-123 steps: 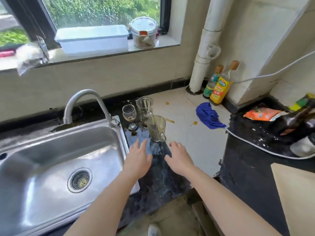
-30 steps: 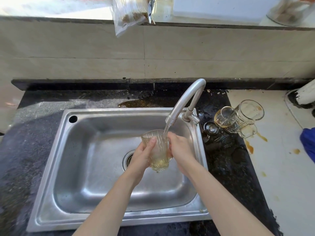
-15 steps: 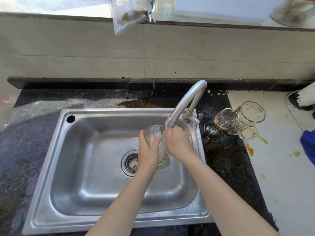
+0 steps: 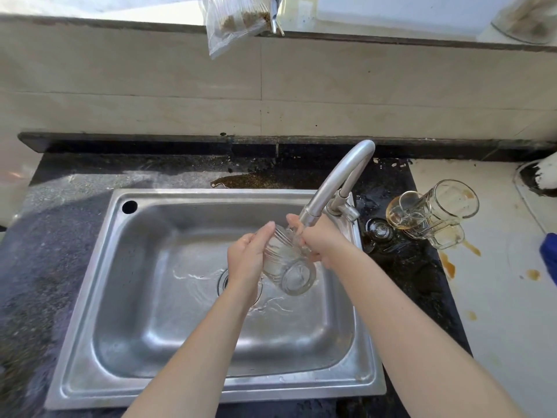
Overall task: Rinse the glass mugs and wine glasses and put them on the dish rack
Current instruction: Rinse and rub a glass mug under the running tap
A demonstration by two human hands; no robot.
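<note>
1. The ribbed glass mug [image 4: 286,260] lies tilted under the faucet [image 4: 337,182] spout, above the sink [image 4: 126,297] drain.
2. The left hand [image 4: 247,260] fingers wrap its side; the right hand [image 4: 319,239] grips by the rim.
3. Turn it slowly so water sweeps every wall.
4. Hold firmly: wet glass probably slips.
5. The unrinsed glasses [image 4: 428,212] stand right of the faucet.

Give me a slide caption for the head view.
Both hands tilt a ribbed clear glass mug under the steel faucet.

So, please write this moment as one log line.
step: rinsing | held: ribbed glass mug, tipped, both hands | left hand | right hand | place: under faucet
</note>
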